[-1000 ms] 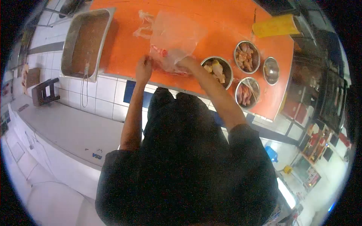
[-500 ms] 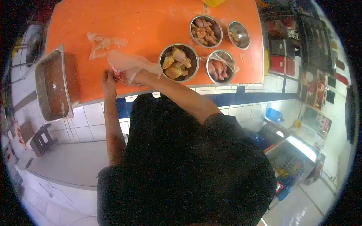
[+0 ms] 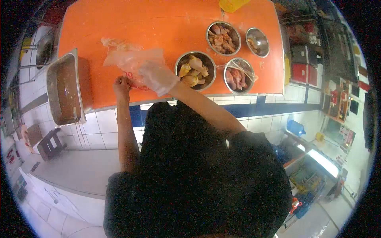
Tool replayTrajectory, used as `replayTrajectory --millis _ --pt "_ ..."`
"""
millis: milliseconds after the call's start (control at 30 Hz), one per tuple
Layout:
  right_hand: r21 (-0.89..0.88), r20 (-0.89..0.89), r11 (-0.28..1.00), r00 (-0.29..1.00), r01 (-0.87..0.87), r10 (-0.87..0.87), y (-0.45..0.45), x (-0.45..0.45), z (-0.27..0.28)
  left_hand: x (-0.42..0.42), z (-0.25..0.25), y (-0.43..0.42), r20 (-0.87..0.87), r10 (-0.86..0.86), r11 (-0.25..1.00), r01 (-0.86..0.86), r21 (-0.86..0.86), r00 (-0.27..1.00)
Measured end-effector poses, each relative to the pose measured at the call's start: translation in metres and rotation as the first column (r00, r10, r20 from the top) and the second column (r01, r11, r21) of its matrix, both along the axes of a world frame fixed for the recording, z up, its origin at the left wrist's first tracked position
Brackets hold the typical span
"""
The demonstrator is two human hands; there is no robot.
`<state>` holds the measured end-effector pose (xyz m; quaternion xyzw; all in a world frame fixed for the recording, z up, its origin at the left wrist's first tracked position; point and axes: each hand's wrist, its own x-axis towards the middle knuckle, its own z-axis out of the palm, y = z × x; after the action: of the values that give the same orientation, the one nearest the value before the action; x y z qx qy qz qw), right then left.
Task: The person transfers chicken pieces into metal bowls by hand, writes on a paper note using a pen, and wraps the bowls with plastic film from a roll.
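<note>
A clear plastic bag with red print [image 3: 131, 60] is spread above the orange table near its front edge. My left hand [image 3: 122, 88] is bare, its fingers pinched on the bag's lower left edge. On my right hand [image 3: 158, 77] is a loose clear plastic glove. Its fingers are curled at the bag's right side, partly hidden by the wrinkled film. Just right of that hand stands a steel bowl [image 3: 214, 75] of yellowish raw chicken pieces. Crumpled clear plastic [image 3: 113, 43] lies behind the bag.
Farther right on the orange table [image 3: 158, 23] are a bowl of chicken pieces [image 3: 239, 33], a bowl of pinkish meat partly under plastic film [image 3: 237, 81], and a smaller bowl [image 3: 260, 39]. A deep steel pan [image 3: 63, 91] sits at the left edge. Something yellow [image 3: 234, 4] lies at the back.
The bag has spread out and its red print shows more. My right hand has moved a little right and up; my left hand stays by the bag's edge. The view has shifted slightly.
</note>
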<state>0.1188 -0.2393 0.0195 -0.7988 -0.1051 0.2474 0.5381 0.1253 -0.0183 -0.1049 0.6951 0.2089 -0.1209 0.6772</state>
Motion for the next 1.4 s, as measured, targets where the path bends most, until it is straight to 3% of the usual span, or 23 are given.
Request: replayTrajectory --millis 33,100,133,167,233,267,333,400,433,500,533,600,633,733,767,833,900,1033,1133,1167,1267,1333,1400 --pt "-0.111 0.495 0.987 0.868 0.117 -0.047 -0.009 -0.005 0.008 0.001 -0.005 0.003 -0.007 0.014 1.0 -0.013 0.02 1.0" --pt "-0.272 0.707 0.906 0.706 0.325 -0.041 -0.033 -0.022 0.032 -0.001 -0.013 0.012 -0.009 0.02 0.999 -0.021 -0.034 1.0" --pt "-0.404 0.516 0.848 0.851 0.344 -0.1 -0.048 -0.027 0.06 -0.002 -0.014 0.018 -0.007 0.025 0.996 -0.026 -0.09 1.0" --pt "0.195 0.205 0.845 0.822 0.498 -0.531 -0.07 -0.044 0.035 -0.002 -0.015 0.021 -0.011 0.02 0.995 -0.021 -0.094 1.0" --pt "0.281 -0.003 0.614 0.641 0.737 -0.768 -0.121 -0.072 0.05 -0.007 -0.017 0.026 0.014 0.022 1.0 -0.022 0.001 1.0" --pt "-0.113 0.316 0.609 0.61 0.785 -0.727 -0.145 -0.084 0.095 -0.01 -0.021 0.029 0.008 0.018 1.0 -0.018 -0.006 1.0" --pt "-0.35 0.136 0.462 0.532 0.815 -0.836 -0.187 -0.102 0.115 -0.011 -0.029 0.037 -0.017 0.044 0.993 -0.046 -0.106 0.999" --pt "-0.458 0.339 0.17 0.348 0.873 -0.874 -0.231 -0.13 0.069 -0.009 -0.045 0.048 -0.015 0.009 0.994 -0.01 -0.106 1.0" --pt "-0.457 0.342 0.16 0.339 0.875 -0.876 -0.259 -0.147 0.024 -0.007 -0.048 0.047 -0.005 -0.017 0.994 0.016 -0.105 1.0" --pt "0.143 0.151 0.194 0.173 0.971 -0.973 -0.301 -0.172 -0.054 -0.009 -0.028 0.033 -0.033 0.026 0.993 -0.03 -0.11 0.999" --pt "0.144 0.15 0.186 0.165 0.972 -0.975 -0.285 -0.162 -0.029 -0.01 -0.027 0.031 -0.06 0.079 0.99 -0.085 -0.111 0.995" --pt "-0.4 0.32 0.127 0.268 0.908 -0.909 -0.245 -0.142 0.015 -0.006 -0.037 0.043 -0.075 0.019 0.992 -0.028 -0.12 0.997" --pt "-0.289 0.358 0.226 0.324 0.93 -0.875 -0.242 -0.139 0.012 -0.004 -0.039 0.044 -0.089 -0.03 0.991 0.018 -0.134 0.996" --pt "-0.272 0.492 0.336 0.43 0.902 -0.757 -0.233 -0.14 0.023 -0.005 -0.029 0.041 -0.065 0.019 0.988 -0.029 -0.15 0.998" --pt "-0.269 0.492 0.335 0.427 0.903 -0.759 -0.237 -0.142 0.016 -0.004 -0.024 0.038 -0.062 0.017 0.989 -0.027 -0.149 0.998" --pt "-0.48 0.794 0.177 0.512 0.859 -0.33 -0.251 -0.147 -0.006 -0.006 -0.018 0.036 -0.099 0.002 0.995 -0.012 -0.103 0.995" --pt "-0.532 0.811 0.156 0.554 0.832 -0.188 -0.259 -0.149 -0.024 -0.01 -0.023 0.036 -0.067 -0.013 0.993 0.005 -0.121 0.998" --pt "-0.628 0.736 0.239 0.665 0.741 -0.126 -0.266 -0.144 -0.041 -0.015 -0.013 0.033 -0.062 -0.032 0.981 0.019 -0.194 0.998" --pt "-0.634 0.711 0.315 0.693 0.706 -0.121 -0.272 -0.14 -0.035 -0.016 -0.01 0.026 -0.119 0.077 0.989 -0.091 -0.117 0.99" --pt "-0.564 0.72 0.371 0.659 0.738 -0.217 -0.271 -0.137 -0.034 -0.015 -0.011 0.027 -0.117 0.091 0.988 -0.105 -0.116 0.989" --pt "-0.314 0.671 0.47 0.543 0.825 -0.505 -0.27 -0.135 -0.035 -0.02 -0.02 0.038 0.055 -0.134 0.989 0.131 0.067 0.989" --pt "-0.651 0.677 0.329 0.719 0.684 -0.155 -0.279 -0.134 -0.038 -0.018 -0.01 0.03 -0.064 -0.039 0.993 0.031 -0.114 0.997" --pt "-0.701 0.646 0.346 0.761 0.624 -0.064 -0.29 -0.126 -0.033 -0.017 -0.012 0.032 -0.067 -0.036 0.993 0.028 -0.119 0.997"
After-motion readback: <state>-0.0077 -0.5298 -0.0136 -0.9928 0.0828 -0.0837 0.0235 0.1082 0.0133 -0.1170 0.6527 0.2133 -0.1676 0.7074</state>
